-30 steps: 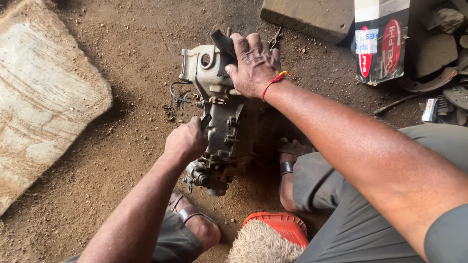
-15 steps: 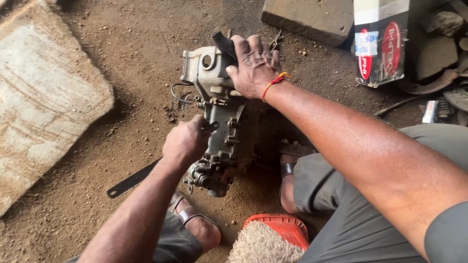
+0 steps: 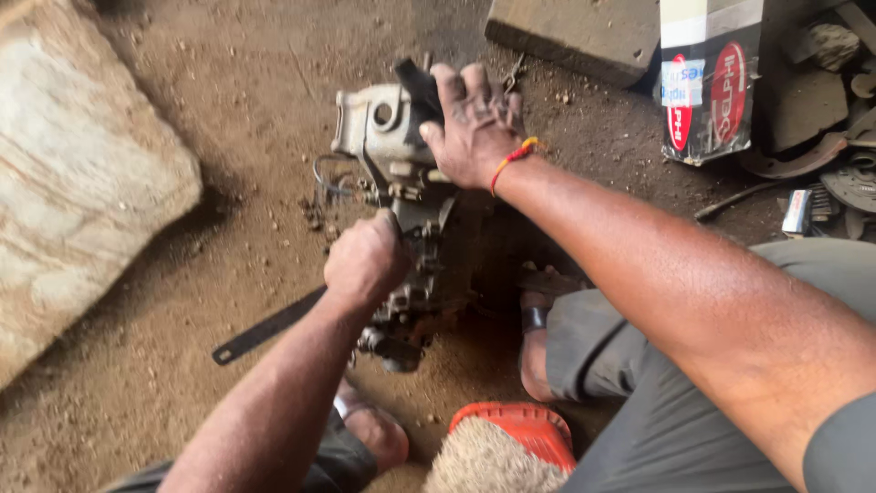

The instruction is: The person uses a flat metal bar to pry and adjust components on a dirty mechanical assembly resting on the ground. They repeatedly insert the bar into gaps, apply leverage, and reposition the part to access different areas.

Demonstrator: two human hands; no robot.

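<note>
On the dirt floor (image 3: 210, 274), the right hand (image 3: 474, 123) grips the grimy metal pump (image 3: 411, 228) steady; the left hand (image 3: 365, 260), clenched around a flat wrench (image 3: 265, 327), works a fitting. Turning it likely needs firm leverage.

Your greasy grey metal pump (image 3: 401, 210) lies lengthwise on the dirt floor, pale housing at the far end. Your dark flat wrench (image 3: 265, 329) angles out low to the left.
</note>
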